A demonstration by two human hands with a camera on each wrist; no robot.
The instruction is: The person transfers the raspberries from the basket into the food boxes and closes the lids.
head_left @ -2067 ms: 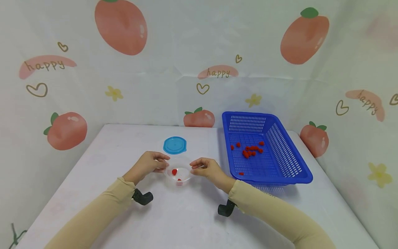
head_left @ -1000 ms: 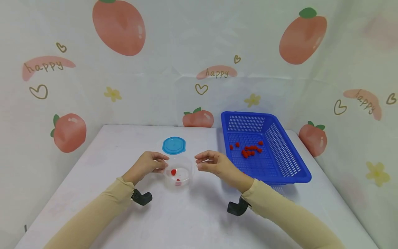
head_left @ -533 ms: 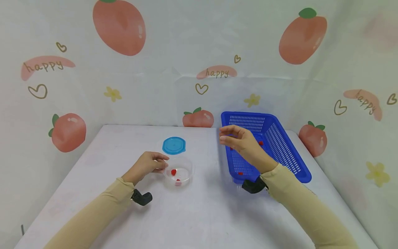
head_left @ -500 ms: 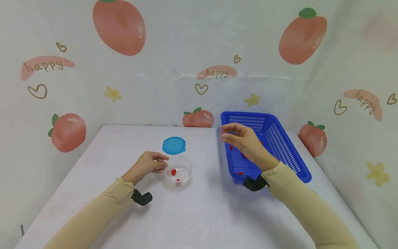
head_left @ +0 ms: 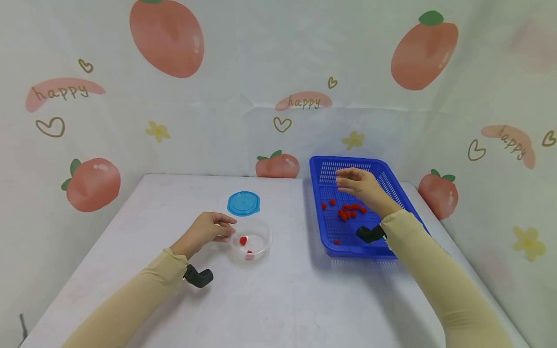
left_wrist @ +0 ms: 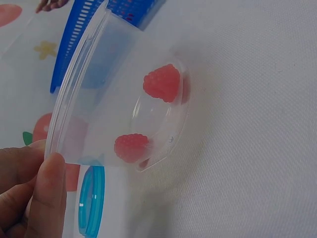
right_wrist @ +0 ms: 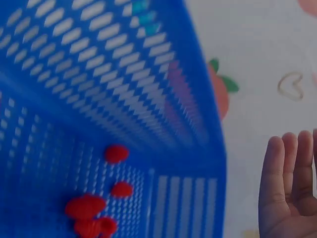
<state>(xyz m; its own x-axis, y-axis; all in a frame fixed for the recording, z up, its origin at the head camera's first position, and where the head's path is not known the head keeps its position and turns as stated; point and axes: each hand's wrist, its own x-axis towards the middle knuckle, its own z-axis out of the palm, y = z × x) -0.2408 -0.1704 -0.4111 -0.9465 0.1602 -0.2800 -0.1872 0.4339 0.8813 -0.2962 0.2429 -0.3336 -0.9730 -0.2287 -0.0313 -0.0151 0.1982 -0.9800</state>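
Note:
A clear plastic tub (head_left: 261, 244) stands on the table with two raspberries (left_wrist: 162, 83) inside. My left hand (head_left: 209, 229) pinches the tub's rim between thumb and fingers, as the left wrist view shows up close. Over the blue basket (head_left: 324, 232) hovers my right hand (head_left: 363, 186), fingers extended and holding nothing. Several red raspberries (head_left: 348, 212) lie on the basket floor below it, mostly bunched together. In the right wrist view the fingers (right_wrist: 272, 173) are straight and apart from the basket wall.
Behind the tub a blue lid (head_left: 243, 203) lies flat on the white table (head_left: 278, 299). The basket's tall slotted walls rise at the table's right. A printed cloth (head_left: 217, 96) hangs behind the table.
My right hand has let go of the tub's rim and moved right and away from me, up over the blue basket. The left hand stays on the tub.

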